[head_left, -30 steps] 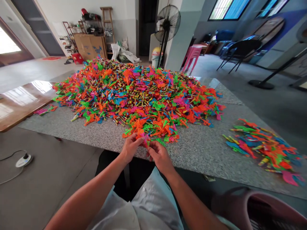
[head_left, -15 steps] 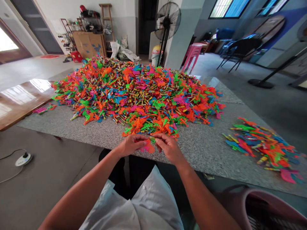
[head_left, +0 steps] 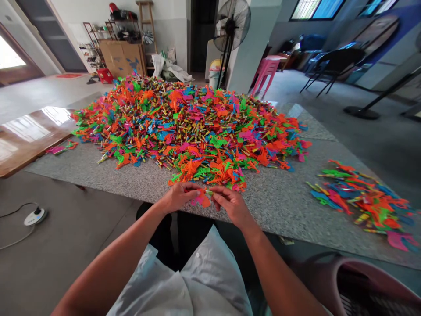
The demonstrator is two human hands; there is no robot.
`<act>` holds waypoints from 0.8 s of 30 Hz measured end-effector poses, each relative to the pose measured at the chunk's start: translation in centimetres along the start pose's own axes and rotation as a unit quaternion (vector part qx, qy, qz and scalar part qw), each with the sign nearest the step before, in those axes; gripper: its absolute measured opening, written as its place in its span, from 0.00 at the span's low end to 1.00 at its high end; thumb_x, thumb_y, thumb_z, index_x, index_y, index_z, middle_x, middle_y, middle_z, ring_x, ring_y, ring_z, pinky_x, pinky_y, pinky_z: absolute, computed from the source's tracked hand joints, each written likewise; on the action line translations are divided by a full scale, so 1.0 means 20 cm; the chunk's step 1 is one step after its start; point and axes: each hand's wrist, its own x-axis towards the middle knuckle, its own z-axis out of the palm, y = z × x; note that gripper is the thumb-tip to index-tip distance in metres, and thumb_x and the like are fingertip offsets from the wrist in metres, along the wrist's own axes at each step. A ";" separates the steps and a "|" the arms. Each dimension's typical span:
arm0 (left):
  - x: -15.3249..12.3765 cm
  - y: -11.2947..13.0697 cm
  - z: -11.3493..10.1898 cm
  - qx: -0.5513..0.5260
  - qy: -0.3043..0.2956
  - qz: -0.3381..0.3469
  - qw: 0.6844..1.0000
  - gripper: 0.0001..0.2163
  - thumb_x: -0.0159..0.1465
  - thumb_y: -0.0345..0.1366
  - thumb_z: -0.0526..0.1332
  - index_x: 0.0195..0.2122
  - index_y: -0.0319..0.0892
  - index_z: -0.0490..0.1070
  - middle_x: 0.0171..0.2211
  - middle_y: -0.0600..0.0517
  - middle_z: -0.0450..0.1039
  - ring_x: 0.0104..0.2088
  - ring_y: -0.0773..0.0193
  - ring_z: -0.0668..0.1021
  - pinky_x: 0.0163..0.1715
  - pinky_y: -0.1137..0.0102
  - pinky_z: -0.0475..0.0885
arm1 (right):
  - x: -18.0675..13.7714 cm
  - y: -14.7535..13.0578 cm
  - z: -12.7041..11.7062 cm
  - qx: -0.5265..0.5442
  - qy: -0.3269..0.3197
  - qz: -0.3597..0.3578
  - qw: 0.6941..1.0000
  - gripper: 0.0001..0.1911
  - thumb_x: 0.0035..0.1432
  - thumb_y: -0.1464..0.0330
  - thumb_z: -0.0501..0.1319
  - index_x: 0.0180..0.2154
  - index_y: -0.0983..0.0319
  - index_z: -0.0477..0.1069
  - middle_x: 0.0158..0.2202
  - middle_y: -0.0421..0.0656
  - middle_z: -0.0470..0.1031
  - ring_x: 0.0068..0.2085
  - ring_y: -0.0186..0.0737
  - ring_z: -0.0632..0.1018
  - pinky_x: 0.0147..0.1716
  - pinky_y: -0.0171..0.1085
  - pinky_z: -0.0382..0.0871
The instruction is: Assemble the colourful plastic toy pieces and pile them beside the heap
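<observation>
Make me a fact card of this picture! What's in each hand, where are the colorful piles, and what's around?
Left hand: holding orange and pink plastic pieces
Right hand: fingers pinching a small yellow-green tube
Pieces and tube touching: can't tell
Big pile: on the speckled gray table, beyond the hands
Small pile: same table, off to the right
Behind the big pile: standing fan
Bottom right corner: pinkish bin
</observation>
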 end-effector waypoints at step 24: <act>0.01 0.02 -0.01 0.029 -0.004 -0.002 1.000 0.18 0.64 0.48 0.67 0.47 0.39 0.82 0.29 0.54 0.76 0.26 0.71 0.69 0.27 0.75 0.62 | -0.01 -0.02 0.00 -0.041 0.035 -0.027 0.998 0.16 0.64 0.57 0.66 0.49 0.58 0.81 0.31 0.40 0.78 0.26 0.35 0.75 0.28 0.36 0.70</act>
